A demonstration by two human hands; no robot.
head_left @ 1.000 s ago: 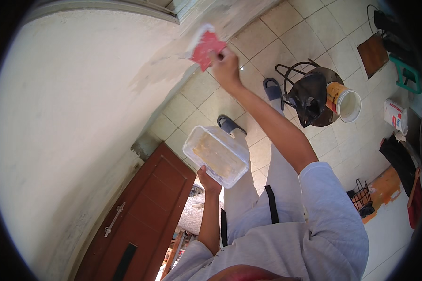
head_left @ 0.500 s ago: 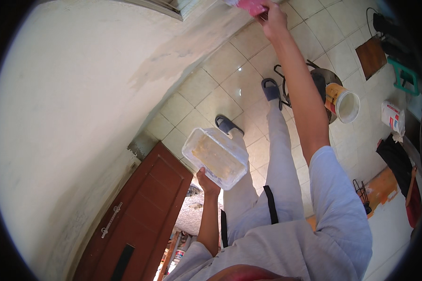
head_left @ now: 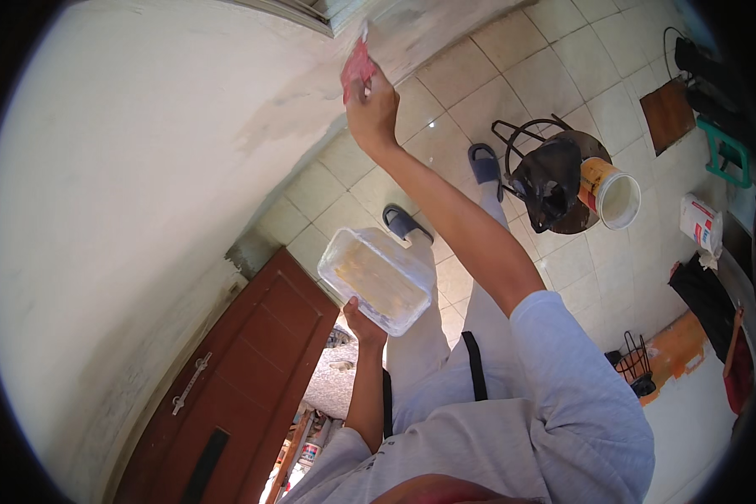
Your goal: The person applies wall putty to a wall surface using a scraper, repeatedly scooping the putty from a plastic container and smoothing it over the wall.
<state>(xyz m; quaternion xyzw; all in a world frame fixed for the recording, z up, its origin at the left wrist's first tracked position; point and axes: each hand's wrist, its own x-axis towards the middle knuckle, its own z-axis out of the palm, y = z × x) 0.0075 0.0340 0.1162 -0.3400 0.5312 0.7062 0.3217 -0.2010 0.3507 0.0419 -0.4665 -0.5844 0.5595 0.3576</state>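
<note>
My left hand (head_left: 365,322) grips the near edge of a whitish plastic tub (head_left: 375,278), thumb over the rim. The tub is tilted, and a beige, yellowish smear coats its inside. My right hand (head_left: 374,109) is stretched out ahead, its fingers closed round a red putty spreader (head_left: 359,69) with a pale, smeared edge. The spreader is up by the patchy grey part of the wall (head_left: 290,105); whether it touches the wall I cannot tell.
A brown door (head_left: 242,365) stands at the lower left. To the right, a round stool (head_left: 592,214) carries a black bag (head_left: 548,185) and a paint bucket (head_left: 620,202). Farther right are a green plastic stool (head_left: 725,151) and a white sack (head_left: 700,223). Tiles (head_left: 479,71) cover the floor.
My right hand has swung left with the red spreader, from over the floor edge to the wall's patched area. The tub in my left hand has shifted slightly left.
</note>
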